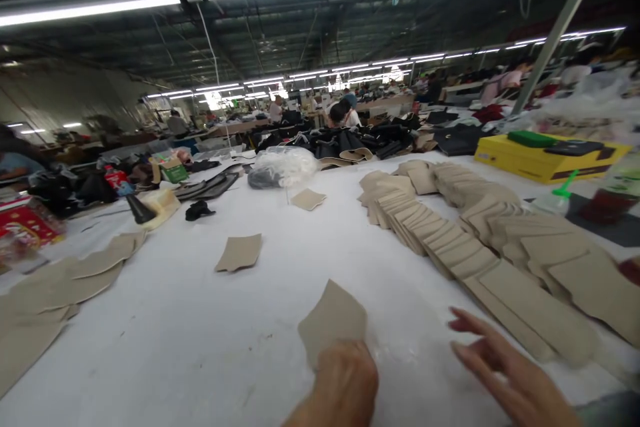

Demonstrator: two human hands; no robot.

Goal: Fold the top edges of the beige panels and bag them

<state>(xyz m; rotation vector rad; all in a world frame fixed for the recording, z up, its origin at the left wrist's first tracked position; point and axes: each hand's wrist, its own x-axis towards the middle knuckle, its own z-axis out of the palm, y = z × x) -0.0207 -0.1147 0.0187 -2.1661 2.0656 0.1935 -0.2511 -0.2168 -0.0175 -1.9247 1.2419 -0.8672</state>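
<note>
My left hand [347, 370] is curled over the lower edge of a flat beige cut piece [335, 317], its fingertips hidden beneath the knuckles. To the right, my right hand [500, 364] is held with thumb and fingers apart, nothing between them. It is nearest to a long fanned row of overlapping beige pieces [455, 244]. Another overlapping row [515, 227] runs alongside, farther right. Two single beige pieces lie apart on the white table [175, 340]: one at mid-left [240, 252], another farther back [309, 199].
Larger beige sheets [100, 274] overlap at the left edge. A clear plastic bag [285, 166], a black scrap [200, 210] and a dark cone [140, 209] sit farther back. A yellow box [530, 159] stands back right. Part of another hand [631, 270] shows at the right edge.
</note>
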